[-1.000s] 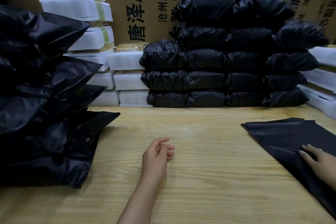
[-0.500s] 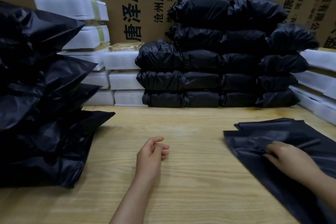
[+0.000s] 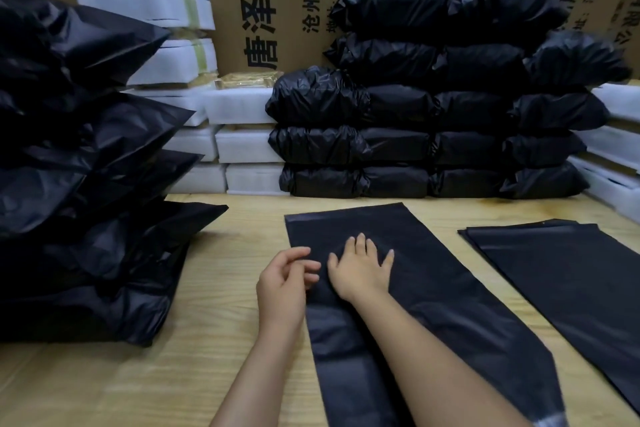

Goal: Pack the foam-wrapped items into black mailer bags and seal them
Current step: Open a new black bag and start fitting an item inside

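Observation:
An empty black mailer bag [image 3: 433, 291] lies flat along the middle of the wooden table [image 3: 221, 357]. My right hand [image 3: 360, 265] presses down on it with fingers spread. At the bag's left edge, my left hand [image 3: 285, 282] rests with loosely curled fingers and holds nothing. More flat black mailer bags [image 3: 568, 274] lie in a pile on the right. White foam-wrapped items [image 3: 242, 146] are stacked at the back left, some with yellow tape [image 3: 188, 3].
Packed black bags [image 3: 433, 114] are piled against cardboard boxes [image 3: 277, 3] at the back. A tall heap of packed black bags [image 3: 79, 184] fills the left side. More foam-wrapped items [image 3: 616, 156] line the right edge.
My right hand slid one bag from the right pile to the table's middle and now lies flat on it. My left hand stayed in about the same place.

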{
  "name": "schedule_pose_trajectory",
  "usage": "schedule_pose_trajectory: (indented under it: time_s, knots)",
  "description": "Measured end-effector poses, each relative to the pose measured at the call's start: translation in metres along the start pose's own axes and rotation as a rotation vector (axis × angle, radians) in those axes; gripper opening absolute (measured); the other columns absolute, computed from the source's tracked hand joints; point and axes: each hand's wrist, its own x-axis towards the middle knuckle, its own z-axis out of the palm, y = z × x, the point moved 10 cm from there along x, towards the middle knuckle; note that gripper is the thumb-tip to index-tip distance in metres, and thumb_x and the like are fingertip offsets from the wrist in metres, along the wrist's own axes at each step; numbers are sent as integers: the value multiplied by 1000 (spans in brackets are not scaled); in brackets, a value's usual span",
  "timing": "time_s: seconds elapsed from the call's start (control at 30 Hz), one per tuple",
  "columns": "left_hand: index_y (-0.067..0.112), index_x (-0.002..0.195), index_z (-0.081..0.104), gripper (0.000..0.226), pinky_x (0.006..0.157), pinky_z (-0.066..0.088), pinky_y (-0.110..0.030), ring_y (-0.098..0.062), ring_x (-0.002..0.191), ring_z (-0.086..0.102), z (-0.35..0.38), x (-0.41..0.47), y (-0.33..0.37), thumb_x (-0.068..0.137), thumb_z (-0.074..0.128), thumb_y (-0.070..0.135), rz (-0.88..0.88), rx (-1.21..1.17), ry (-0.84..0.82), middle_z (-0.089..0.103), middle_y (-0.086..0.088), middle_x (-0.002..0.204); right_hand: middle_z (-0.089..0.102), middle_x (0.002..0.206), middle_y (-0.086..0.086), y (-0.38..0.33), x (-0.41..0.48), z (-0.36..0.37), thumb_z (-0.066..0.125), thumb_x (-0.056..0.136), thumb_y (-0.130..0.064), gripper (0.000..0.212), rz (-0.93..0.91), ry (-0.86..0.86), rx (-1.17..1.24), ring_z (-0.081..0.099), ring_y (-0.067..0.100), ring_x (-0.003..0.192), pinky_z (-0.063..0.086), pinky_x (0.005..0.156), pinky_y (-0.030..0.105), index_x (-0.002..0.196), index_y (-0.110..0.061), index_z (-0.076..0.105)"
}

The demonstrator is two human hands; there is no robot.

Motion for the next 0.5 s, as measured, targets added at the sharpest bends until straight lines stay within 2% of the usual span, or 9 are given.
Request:
schedule_pose_trajectory:
  time_s: [0.1,0.2,0.3,0.37,0.43,0.5]
  knots:
    - [18,83,68,31,70,54,-31,-14,63,64,-3,-1,2,90,47,-4,45,106,-3,71,0,69,-1,160,6,-9,18,3,17,98,-46,65,6,-30,4,-4,21,146,-8,114,55,152,-12,8]
    - [26,72,68,32,71,52,-24,-4,66,64,8,-7,6,86,52,2,108,372,-95,69,10,67,0,160,7,-13,32,2,17,98,-46,65,18,-30,32,-3,22,146,-8,114,54,152,-11,8]
    - [28,77,68,16,67,48,-24,-5,68,59,21,-15,10,82,56,18,196,749,-198,65,14,70,2,160,8,-10,40,-2,20,98,-46,66,52,-17,62,-2,23,146,-7,114,53,152,-9,10]
    - [27,85,67,12,69,45,-26,-10,71,57,26,-19,15,81,56,25,272,892,-207,66,12,77,6,159,9,-9,42,-8,26,98,-47,67,51,-6,115,1,23,146,-5,116,50,151,-9,14]
    - [27,91,66,14,83,42,-25,-10,77,53,28,-22,20,82,55,28,351,963,-181,67,12,87,12,158,10,-12,40,-16,31,99,-46,63,-8,6,291,4,24,146,-1,117,44,151,-11,19]
    - [28,97,64,17,102,31,-27,-8,89,54,27,-21,19,84,54,32,393,1032,-149,66,13,97,19,157,9,-9,30,-28,36,101,-38,54,-70,3,580,8,24,146,3,118,43,149,-15,27]
